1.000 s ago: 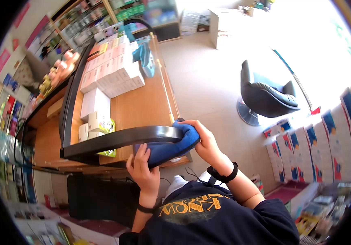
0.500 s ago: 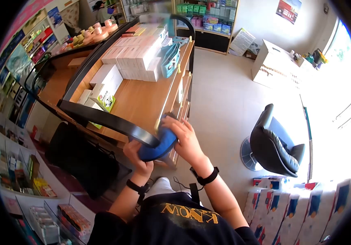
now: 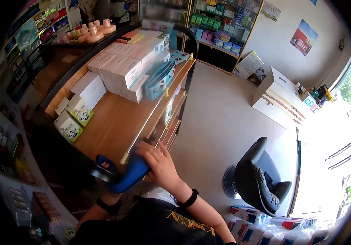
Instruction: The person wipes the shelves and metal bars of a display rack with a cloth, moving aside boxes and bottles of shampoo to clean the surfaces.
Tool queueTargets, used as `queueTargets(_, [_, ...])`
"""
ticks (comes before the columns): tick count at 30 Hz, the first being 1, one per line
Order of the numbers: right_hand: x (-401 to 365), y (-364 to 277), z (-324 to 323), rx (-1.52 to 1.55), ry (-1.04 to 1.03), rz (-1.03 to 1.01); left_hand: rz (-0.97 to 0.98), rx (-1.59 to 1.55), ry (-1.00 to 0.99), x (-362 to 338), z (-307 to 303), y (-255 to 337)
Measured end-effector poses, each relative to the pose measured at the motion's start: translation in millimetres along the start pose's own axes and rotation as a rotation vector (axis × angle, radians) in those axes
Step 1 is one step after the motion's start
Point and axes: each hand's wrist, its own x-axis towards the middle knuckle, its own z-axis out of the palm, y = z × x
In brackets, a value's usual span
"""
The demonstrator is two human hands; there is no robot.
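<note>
The dark blue, soft padded cloth (image 3: 131, 174) is at the near end of the brown wooden bench (image 3: 114, 122), against the curved black glossy rail (image 3: 102, 173). The right hand (image 3: 158, 163) grips it from above, fingers bent over its upper end. The left hand (image 3: 110, 198) is at its lower side, mostly hidden; whether it is open or closed, I cannot tell. A thin pale rod with yellow fittings (image 3: 146, 126) runs along the bench edge, just beside the cloth. Farther back on the bench stand small white-and-green panda-print boxes (image 3: 80, 109), stacked white cardboard boxes (image 3: 120, 73) and a light-blue patterned pouch (image 3: 159, 81).
</note>
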Motion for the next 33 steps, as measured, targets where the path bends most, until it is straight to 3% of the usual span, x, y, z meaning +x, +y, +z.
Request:
queueTargets(4, [11.0,16.1,-13.5,0.056,-0.135,-0.078,-0.028,0.071,0.089,8.0,-1.8,25.2])
queueTargets(9, [33.5,46.8,-20.7,0.18,-0.261,-0.355,-0.135,0.152,0.149,21.0,-14.5,48.7])
queueTargets(13, [52.6,49.9,-14.2,0.291,-0.235,-0.407,-0.15,0.196,0.223,54.0,-18.6,94.1])
queueTargets(15, [57.5,53.9,-12.2,0.339,-0.26,-0.442,-0.463,0.099,0.238,36.8,-16.1,99.9])
queueTargets(17, [61.6,64.0,-10.3,0.335,-0.318,-0.513,-0.399,0.26,0.242,47.8,-12.8,117.5])
queueTargets(19, [63.9,70.9,-13.0,0.379,-0.349,-0.531,-0.69,-0.187,0.525,43.4,-5.3,131.7])
queueTargets(23, [74.7,87.1,-18.4,0.378,-0.448,-0.601,-0.784,-0.173,0.611,44.4,0.8,171.2])
queueTargets(26, [92.2,105.9,-18.6,0.447,-0.489,-0.58,-0.778,0.046,0.756,58.8,16.9,221.9])
queueTargets(28, [109.7,119.1,-24.2,0.47,-0.505,-0.597,-0.668,0.625,0.67,68.1,26.1,240.6])
queueTargets(32, [135.3,155.6,-34.1,0.503,-0.509,-0.593,-0.707,0.863,0.699,87.4,55.8,273.6])
queueTargets(33, [140.6,166.2,-36.6,0.515,-0.496,-0.589,-0.706,0.883,0.625,95.8,62.7,280.1])
